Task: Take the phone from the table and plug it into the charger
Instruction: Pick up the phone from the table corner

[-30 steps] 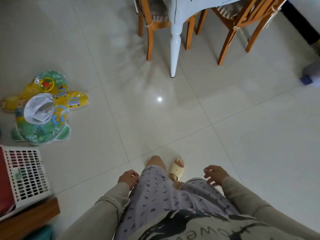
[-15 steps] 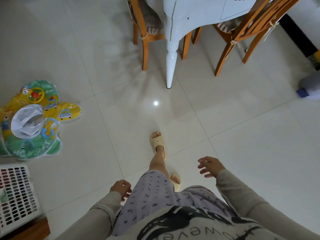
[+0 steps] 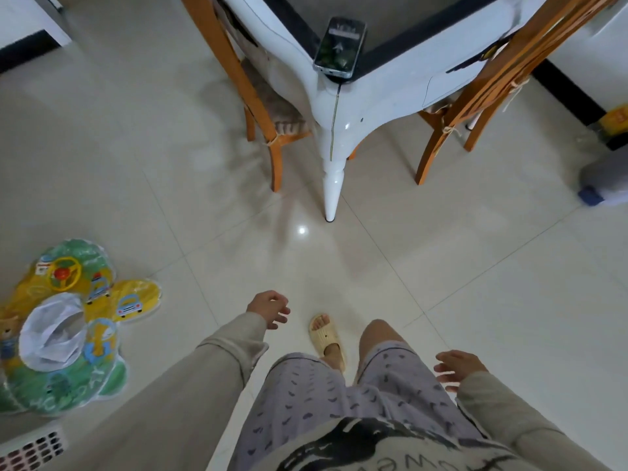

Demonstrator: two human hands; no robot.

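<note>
Approach phase, nothing picked up yet. Phone [image 3: 340, 46] lies flat, screen up, on the near corner of the table [image 3: 390, 79], its near end right at or maybe just past the corner edge, directly above the white table leg. Person is on foot w/ the table still well ahead; one foot in a slipper [image 3: 327, 338] is planted on the floor [image 3: 475, 266], other knee forward, looks mid-stride. Left hand [image 3: 268, 308] out in front, fingers loosely spread, holding nothing. Right hand [image 3: 457, 368] lower and nearer the body, also loose and empty. Wooden chairs flank the corner, one left [image 3: 238, 83], one right [image 3: 475, 96], but the corner itself is clear to reach. Inflatable toy [image 3: 64, 328] lies on the floor well to the left, out of the walking line. Next move, I'd judge: close the remaining gap, then reach to the corner and take the phone by its long edges. Since it sits so close to the edge, lift it straight up and don't slide it, or a nudge could tip it off onto tile. No charger or cable anywhere in view, so after the pickup it'll need locating; can't tell which way that is.
</note>
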